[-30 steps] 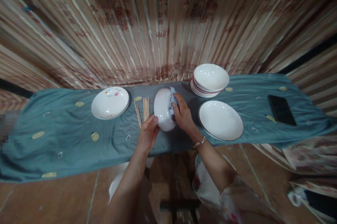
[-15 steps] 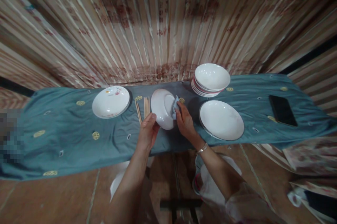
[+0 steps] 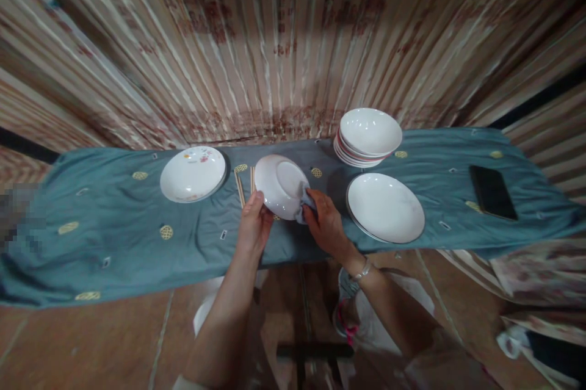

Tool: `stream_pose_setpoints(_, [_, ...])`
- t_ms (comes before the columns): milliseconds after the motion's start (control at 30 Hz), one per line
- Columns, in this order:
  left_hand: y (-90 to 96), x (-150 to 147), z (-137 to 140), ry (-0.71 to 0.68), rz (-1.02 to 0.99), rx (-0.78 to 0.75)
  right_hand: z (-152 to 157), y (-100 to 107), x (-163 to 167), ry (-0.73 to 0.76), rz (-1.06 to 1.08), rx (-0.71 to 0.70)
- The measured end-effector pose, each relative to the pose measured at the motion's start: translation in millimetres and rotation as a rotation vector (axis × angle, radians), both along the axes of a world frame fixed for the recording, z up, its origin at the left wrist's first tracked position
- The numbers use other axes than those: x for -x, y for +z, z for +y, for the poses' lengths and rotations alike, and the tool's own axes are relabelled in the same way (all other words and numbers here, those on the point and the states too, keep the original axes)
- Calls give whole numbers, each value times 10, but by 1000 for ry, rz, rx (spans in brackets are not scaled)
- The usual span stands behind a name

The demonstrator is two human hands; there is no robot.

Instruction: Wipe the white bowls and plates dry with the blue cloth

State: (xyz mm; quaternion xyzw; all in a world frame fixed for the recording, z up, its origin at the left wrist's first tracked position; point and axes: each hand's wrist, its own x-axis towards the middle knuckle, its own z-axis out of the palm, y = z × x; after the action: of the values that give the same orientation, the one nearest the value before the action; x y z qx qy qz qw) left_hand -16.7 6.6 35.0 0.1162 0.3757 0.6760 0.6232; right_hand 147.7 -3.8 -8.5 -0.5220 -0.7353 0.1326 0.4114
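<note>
My left hand [image 3: 255,222] grips the rim of a white bowl [image 3: 277,185], thumb on its outer side. The bowl is tipped so its underside and foot ring face me, above the cloth-covered table. In my right hand [image 3: 324,219] is a bunched grey-blue cloth [image 3: 302,204], pressed against the bowl's right edge. Pale wooden chopsticks [image 3: 239,187] lie just left of the bowl, some partly hidden behind it.
Left of the chopsticks rest floral-edged white plates [image 3: 192,175]. At right are a stack of white bowls [image 3: 370,132], white plates [image 3: 387,208] and a flat black device [image 3: 492,192]. The table's green cloth [image 3: 137,256] meets a pleated curtain [image 3: 256,42] behind.
The bowl has turned and shifted slightly left, showing more of its underside. My right hand has moved the cloth down from beside the foot ring to the bowl's lower right edge.
</note>
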Motion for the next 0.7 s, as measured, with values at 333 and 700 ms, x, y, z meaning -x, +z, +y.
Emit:
stream_pose_setpoints(333, [38,-49,-7,-23,29,-45,-186,109,57,179,-84,-95])
stream_pose_setpoints(700, [35,-39,-41,-89,76,-44,-165,225,145,252,-160,-147])
